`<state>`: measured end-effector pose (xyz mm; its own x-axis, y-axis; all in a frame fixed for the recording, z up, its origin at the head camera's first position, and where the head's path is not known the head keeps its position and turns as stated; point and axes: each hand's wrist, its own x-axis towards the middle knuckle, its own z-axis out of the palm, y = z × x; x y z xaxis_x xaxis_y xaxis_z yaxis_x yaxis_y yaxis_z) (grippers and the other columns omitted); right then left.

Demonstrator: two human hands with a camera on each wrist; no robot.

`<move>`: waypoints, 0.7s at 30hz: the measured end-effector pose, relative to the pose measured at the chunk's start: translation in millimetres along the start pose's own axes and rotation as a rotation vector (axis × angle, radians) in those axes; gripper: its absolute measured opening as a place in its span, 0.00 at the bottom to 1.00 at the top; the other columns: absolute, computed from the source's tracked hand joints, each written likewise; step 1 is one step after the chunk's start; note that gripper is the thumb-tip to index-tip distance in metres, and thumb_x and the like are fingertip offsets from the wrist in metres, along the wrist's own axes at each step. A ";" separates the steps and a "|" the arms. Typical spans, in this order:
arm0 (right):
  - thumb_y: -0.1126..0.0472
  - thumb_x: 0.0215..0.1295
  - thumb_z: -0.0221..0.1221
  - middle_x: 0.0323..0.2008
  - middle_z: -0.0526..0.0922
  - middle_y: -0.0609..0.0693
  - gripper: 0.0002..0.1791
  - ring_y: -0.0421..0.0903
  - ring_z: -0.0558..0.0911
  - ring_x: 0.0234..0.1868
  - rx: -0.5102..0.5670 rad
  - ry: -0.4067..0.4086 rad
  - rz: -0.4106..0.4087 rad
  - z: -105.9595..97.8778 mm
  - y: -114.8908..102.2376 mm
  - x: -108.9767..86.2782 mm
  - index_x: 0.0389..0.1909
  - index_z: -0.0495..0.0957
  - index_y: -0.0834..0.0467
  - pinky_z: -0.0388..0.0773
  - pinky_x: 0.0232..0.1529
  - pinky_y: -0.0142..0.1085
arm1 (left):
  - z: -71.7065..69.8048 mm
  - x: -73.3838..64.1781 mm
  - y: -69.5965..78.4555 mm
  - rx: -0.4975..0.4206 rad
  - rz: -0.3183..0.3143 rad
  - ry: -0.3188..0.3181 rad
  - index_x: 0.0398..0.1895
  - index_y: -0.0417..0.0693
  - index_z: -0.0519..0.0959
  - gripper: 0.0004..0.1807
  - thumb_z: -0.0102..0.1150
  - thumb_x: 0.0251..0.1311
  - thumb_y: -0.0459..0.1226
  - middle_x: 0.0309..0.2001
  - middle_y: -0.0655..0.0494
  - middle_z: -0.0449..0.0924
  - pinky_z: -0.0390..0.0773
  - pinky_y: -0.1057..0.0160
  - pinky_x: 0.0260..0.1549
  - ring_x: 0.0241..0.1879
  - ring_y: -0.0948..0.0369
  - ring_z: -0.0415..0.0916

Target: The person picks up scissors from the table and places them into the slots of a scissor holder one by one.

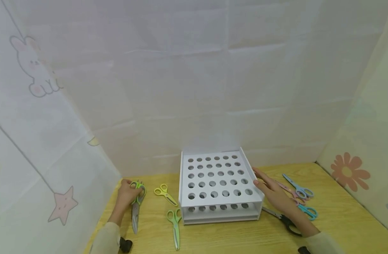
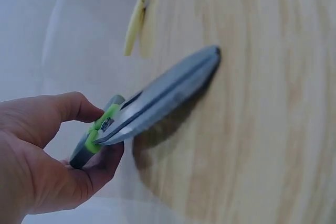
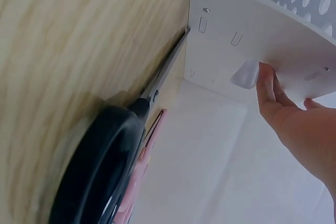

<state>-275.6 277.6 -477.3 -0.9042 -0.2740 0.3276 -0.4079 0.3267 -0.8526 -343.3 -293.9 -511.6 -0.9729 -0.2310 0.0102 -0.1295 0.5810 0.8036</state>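
Observation:
My left hand (image 1: 126,193) pinches the handle of green-and-grey scissors (image 1: 135,216); their wide metal blades point toward me. In the left wrist view, thumb and fingers close around the handle, and the blade tip is on or just above the wood. A white rack (image 1: 218,204) with rows of round holes stands in the middle. At its right side, my right hand (image 1: 275,197) touches the panel with outstretched fingers. The right wrist view has fingertips beside a cutout in that side panel (image 3: 226,51). Black-handled scissors (image 1: 288,224) lie below the right hand.
Small yellow scissors (image 1: 165,194) and light green scissors (image 1: 175,225) lie left of the rack. To the right are blue scissors (image 1: 297,187), pink scissors (image 1: 289,190) and teal-handled scissors (image 1: 308,211). Pale cloth walls (image 1: 149,106) border the wooden table (image 1: 213,240).

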 end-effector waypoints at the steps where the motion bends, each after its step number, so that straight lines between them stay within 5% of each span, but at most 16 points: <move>1: 0.57 0.83 0.47 0.73 0.62 0.66 0.30 0.67 0.70 0.65 0.002 0.004 -0.002 0.3 0.4 0.0 0.81 0.54 0.48 0.79 0.51 0.36 | -1.1 -1.6 0.6 -0.020 0.002 -0.009 0.65 0.27 0.56 0.39 0.67 0.61 0.38 0.59 0.19 0.69 0.80 0.46 0.46 0.58 0.32 0.70; 9: 0.55 0.83 0.47 0.71 0.64 0.66 0.29 0.68 0.72 0.63 0.017 0.034 0.021 3.1 -0.3 -0.2 0.80 0.56 0.47 0.81 0.49 0.40 | -15.7 -12.2 18.4 -0.128 0.053 -0.030 0.71 0.30 0.58 0.40 0.67 0.61 0.33 0.52 0.31 0.75 0.83 0.58 0.38 0.48 0.43 0.78; 16: 0.56 0.83 0.46 0.70 0.66 0.64 0.28 0.66 0.74 0.62 0.008 0.048 0.004 4.0 -1.2 -1.3 0.80 0.56 0.46 0.81 0.49 0.37 | -25.2 -21.1 49.1 -0.223 0.132 -0.085 0.73 0.34 0.62 0.33 0.63 0.68 0.30 0.54 0.33 0.75 0.84 0.48 0.45 0.42 0.45 0.84; 21: 0.56 0.83 0.46 0.70 0.66 0.64 0.28 0.65 0.75 0.61 0.007 0.049 0.001 4.7 -2.3 -1.8 0.80 0.56 0.47 0.81 0.49 0.36 | -31.8 -31.2 76.3 -0.242 0.176 -0.122 0.67 0.34 0.69 0.26 0.62 0.69 0.30 0.54 0.34 0.75 0.85 0.49 0.43 0.44 0.45 0.83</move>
<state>-272.5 273.1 -477.9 -0.9097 -0.2291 0.3463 -0.4064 0.3201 -0.8558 -316.7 -267.2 -431.6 -0.9940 -0.0399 0.1020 0.0778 0.3983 0.9140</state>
